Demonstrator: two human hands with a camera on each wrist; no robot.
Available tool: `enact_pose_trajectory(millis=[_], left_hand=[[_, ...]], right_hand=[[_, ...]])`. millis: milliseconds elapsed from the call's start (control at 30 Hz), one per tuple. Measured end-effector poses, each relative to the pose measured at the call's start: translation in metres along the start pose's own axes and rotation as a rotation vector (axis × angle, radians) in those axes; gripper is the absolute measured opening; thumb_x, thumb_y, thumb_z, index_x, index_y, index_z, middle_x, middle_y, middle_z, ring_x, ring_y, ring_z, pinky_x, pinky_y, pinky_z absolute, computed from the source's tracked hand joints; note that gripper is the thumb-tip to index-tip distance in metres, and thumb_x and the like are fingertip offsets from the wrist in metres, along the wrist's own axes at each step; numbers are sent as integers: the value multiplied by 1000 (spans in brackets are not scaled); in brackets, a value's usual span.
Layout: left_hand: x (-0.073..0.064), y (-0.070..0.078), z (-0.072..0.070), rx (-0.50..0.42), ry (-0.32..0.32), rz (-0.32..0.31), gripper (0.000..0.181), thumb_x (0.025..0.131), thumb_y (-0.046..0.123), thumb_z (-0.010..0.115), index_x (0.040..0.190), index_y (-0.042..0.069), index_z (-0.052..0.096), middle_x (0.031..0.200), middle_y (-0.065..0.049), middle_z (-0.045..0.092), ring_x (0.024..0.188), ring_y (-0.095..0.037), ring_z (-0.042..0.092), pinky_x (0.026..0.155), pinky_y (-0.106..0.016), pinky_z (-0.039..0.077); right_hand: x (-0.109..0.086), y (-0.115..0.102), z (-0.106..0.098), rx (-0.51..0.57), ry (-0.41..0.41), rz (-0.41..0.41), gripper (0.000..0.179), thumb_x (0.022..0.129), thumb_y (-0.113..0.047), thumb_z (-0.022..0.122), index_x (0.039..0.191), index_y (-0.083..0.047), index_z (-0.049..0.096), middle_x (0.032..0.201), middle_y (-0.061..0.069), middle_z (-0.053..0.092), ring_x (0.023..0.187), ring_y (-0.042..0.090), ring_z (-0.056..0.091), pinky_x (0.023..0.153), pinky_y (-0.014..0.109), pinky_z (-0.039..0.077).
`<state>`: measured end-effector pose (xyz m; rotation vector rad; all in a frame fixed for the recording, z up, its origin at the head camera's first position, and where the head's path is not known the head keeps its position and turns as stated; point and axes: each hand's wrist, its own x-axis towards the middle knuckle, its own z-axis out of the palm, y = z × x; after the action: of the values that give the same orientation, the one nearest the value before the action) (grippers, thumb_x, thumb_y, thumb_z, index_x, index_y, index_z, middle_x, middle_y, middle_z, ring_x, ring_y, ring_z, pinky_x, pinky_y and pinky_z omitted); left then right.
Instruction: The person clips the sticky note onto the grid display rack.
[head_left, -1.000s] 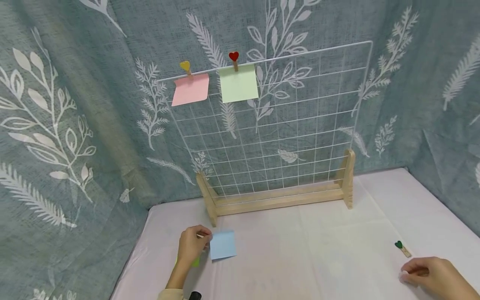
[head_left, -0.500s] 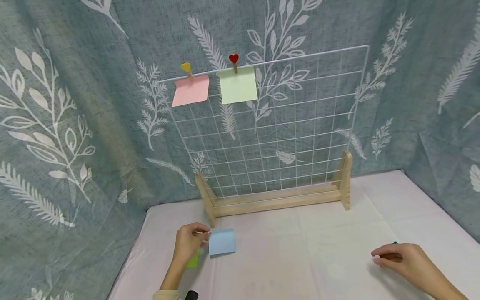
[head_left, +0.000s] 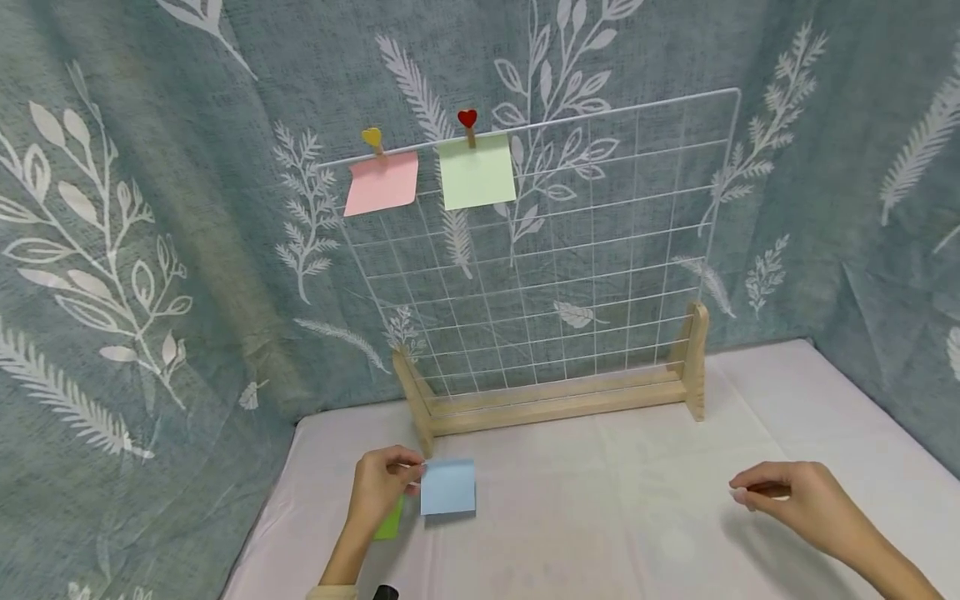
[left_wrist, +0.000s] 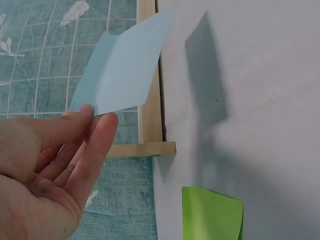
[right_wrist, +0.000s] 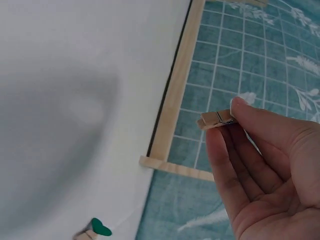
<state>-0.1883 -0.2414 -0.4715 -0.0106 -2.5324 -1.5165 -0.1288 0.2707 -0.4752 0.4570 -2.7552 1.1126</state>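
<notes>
Left hand (head_left: 381, 487) pinches a blue note (head_left: 448, 487) above the worktop (head_left: 577, 500); right hand (head_left: 802, 502) pinches a small wooden clothespin (right_wrist: 214, 119).

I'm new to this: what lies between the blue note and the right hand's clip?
Between the blue note and the clip, the head view shows only bare white cloth.

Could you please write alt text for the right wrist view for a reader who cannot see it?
A right hand pinches a wooden clothespin. A green-heart clothespin lies on the white tabletop at lower left, and a white wire grid in a wooden base stands before leaf-patterned teal fabric.
</notes>
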Motion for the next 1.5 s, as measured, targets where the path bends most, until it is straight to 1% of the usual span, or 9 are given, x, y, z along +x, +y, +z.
enact_pose_trajectory(millis=[133,267,467,600,767,933,1100,1333,1500], left_hand=[[0,3,0,-20,-7,2,8,81,-14,70,85,-7,72,81,-17,70,59,-24,68,54,-30,60],[3,8,1,-16,-3,16,7,82,-12,71,86,-7,73,78,-15,70,60,-22,68,56,-27,60],[9,16,5,-34,-4,39,7,82,-13,71,87,-9,72,78,-16,71,61,-24,69,56,-27,60],[14,26,9,-45,-6,53,6,83,-10,71,89,-9,72,78,-15,70,61,-23,68,55,-28,60],[18,40,13,-68,-8,71,5,84,-7,72,88,-7,73,79,-15,70,62,-23,68,55,-28,60],[18,50,15,-86,-6,63,6,83,-7,72,89,-6,74,80,-15,70,62,-22,67,56,-29,60],[18,57,13,-82,-2,42,5,84,-6,73,89,-5,74,78,-12,70,60,-21,67,56,-29,60],[20,72,11,-76,5,68,7,85,-2,73,92,-4,74,78,-13,70,60,-24,68,55,-26,59],[25,87,11,-123,16,89,8,86,-2,73,94,-4,75,80,-15,70,63,-23,68,60,-34,61]], right_hand=[[9,-9,-7,-15,59,-9,10,80,-8,80,89,-10,76,85,-4,73,72,-2,64,61,19,57],[21,-18,-16,-20,57,10,10,81,-10,79,90,-12,77,86,-4,72,71,-1,65,61,21,57],[35,-25,-21,-15,60,-11,10,82,-11,79,92,-12,77,87,-2,73,71,1,66,61,21,57],[41,-29,-28,-40,68,-20,10,83,-11,78,93,-10,77,86,-1,73,70,1,66,61,21,56],[49,-37,-37,-72,111,-57,10,83,-10,78,93,-11,77,84,-2,73,70,1,66,60,20,56],[55,-44,-44,-77,102,-68,10,85,-12,77,94,-9,77,83,-3,72,70,1,66,60,21,56],[61,-50,-50,-101,128,-102,9,84,-10,77,93,-8,77,82,-2,73,70,1,66,60,20,55],[70,-57,-58,-108,180,-153,10,83,-10,79,93,-9,77,82,-1,73,71,-1,65,60,19,55],[81,-67,-64,-112,192,-167,13,85,-10,77,96,-6,77,85,4,74,73,-1,66,62,18,55]])
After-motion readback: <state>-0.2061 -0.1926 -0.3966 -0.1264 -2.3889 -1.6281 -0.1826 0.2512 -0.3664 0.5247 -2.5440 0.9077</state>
